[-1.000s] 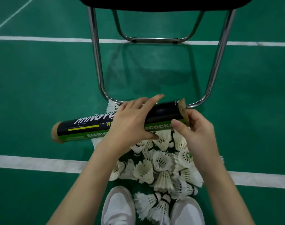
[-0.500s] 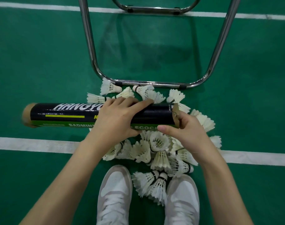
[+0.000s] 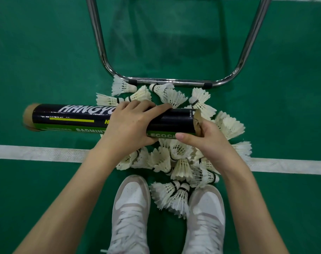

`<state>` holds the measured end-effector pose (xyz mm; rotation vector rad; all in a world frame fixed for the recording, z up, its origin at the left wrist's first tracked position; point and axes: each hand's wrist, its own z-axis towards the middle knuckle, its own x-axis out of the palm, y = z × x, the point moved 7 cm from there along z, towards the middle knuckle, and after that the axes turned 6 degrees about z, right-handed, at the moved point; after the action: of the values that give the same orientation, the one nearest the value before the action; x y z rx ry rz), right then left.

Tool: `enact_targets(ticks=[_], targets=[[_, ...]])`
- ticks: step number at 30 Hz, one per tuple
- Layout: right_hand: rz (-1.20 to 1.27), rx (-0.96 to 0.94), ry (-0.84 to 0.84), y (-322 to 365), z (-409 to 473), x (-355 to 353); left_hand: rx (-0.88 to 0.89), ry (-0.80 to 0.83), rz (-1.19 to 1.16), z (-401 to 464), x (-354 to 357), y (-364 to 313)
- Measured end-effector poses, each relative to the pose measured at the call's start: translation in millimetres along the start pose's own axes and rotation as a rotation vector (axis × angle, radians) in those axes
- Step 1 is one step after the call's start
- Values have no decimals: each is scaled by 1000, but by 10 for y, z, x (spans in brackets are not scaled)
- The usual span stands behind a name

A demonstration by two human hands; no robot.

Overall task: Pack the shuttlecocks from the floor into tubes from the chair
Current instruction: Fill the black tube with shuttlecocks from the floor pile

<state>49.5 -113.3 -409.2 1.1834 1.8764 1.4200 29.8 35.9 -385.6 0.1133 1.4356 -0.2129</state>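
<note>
Your two white shoes [image 3: 167, 215] stand on the green court floor [image 3: 37, 52] at the near edge, toes pointing away from you, with a couple of shuttlecocks lying between the toes. Both bare forearms reach forward and slightly inward from the bottom corners. Just past the shoes, a loose pile of white feather shuttlecocks [image 3: 179, 158] spreads across the floor and over a white court line [image 3: 37, 153], running from the toes to the chair's front bar. Above that pile you hold a long black and green tube [image 3: 73, 118] level and crosswise, its brown cardboard end pointing to your left. Your left hand [image 3: 132, 123] is wrapped over the middle of the tube from above, fingers curled across the top and thumb underneath, closed firmly around it. Your right hand [image 3: 205, 138] is at the tube's right end, thumb stretched along the lower edge of the tube and fingers curled at the torn-looking brown rim there; whether those fingers pinch the rim or only rest on it cannot be told. Farthest from you, the chrome legs of the chair [image 3: 174, 82] rise out of the top of the frame, their lower crossbar lying on the floor just beyond the farthest shuttlecocks
</note>
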Motion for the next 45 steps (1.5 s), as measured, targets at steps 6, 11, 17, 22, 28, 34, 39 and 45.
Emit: enact_targets(ticks=[6, 11, 17, 22, 28, 34, 39, 45], targets=[[-84, 107, 153, -96, -21, 10, -1, -32, 2, -28, 25, -80], [-17, 47, 110, -48, -37, -4, -25, -41, -17, -48, 33, -75], [-83, -147, -272, -33, -87, -224, -153, 33, -60, -130, 195, 134], [-316, -43, -333, -384, -125, -224, -232, 92, -105, -198, 318, 274], [-411, 48, -280, -676, -143, -163, -260, 124, -159, -237, 385, 284], [-581, 39, -176, -707, -116, -105, -299, 179, -196, -237, 433, 333], [-771, 25, -184, -756, -91, -72, -290, 172, -186, -240, 435, 341], [-383, -11, -477, -584, -261, -299, -292, 152, -203, -264, 411, 327]])
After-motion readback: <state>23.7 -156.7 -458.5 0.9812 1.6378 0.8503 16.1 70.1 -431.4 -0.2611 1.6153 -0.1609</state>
